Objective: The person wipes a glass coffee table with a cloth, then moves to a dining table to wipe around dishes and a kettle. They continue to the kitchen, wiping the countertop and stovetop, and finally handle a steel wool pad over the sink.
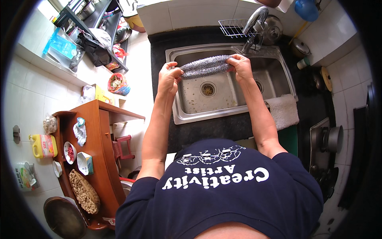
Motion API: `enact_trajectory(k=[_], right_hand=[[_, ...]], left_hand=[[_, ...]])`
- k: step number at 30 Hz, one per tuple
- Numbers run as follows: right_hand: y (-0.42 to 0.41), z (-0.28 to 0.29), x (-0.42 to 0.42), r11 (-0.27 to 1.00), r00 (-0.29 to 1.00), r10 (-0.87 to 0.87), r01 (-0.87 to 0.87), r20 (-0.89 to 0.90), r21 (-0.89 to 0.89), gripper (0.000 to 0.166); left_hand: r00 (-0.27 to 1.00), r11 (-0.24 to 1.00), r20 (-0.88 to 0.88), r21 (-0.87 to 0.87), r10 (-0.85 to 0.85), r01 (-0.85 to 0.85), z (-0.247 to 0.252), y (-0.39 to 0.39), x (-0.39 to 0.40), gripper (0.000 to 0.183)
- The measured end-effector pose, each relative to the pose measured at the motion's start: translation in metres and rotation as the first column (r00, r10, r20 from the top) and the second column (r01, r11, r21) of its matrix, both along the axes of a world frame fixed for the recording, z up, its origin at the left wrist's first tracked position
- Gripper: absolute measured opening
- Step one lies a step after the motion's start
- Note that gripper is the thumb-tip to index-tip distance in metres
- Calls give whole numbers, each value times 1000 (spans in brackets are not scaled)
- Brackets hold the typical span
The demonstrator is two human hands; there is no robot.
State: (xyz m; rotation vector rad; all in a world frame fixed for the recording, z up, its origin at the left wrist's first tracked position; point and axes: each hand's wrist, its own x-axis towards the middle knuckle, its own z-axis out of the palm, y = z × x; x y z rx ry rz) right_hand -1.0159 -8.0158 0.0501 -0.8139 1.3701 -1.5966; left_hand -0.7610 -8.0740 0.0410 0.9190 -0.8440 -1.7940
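Note:
My left hand (169,78) grips one end of a grey speckled fabric band (206,61) between thumb and fingers. The other end is pinched in my right hand (242,67). Stretched between them, the band shows two thick strands with a narrow gap, like a flattened loop. It hangs above the left basin of a stainless steel double sink (203,116). Below it, the drain strainer (208,89) holds bits of yellowish debris, and small scraps and drops dot the basin floor. My right forearm crosses above the divider and the right basin, hiding part of that drain.
A faucet (252,38) stands behind the sink beside a wire rack (234,28). A white towel (283,112) drapes over the right front rim. At far right sits a pot (334,139) by the stove. A wooden cabinet (103,143) with bowls and peanuts stands left.

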Motion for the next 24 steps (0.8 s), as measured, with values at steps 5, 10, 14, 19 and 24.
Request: enact_trajectory(k=[5, 10, 14, 19, 24], right_hand=[[4, -1, 5, 996, 982, 93, -90, 166, -26, 6], [-4, 4, 39, 934, 840, 357, -319, 409, -159, 13], [1, 8, 45, 918, 817, 396, -368, 418, -150, 14], [12, 19, 33, 982, 969, 87, -123, -232, -146, 19], [30, 29, 9, 964, 888, -99, -26, -449, -265, 21]], left_hand=[[995, 1000, -104, 20, -13, 15, -5, -1, -6, 43], [899, 985, -418, 52, -127, 163, 6, 8, -36, 37], [939, 986, -306, 2, -155, 164, 14, 12, -33, 40], [951, 844, 276, -535, 140, 32, 23, 21, -18, 39], [882, 614, 287, -789, 373, -3, 29, 32, 3, 40]])
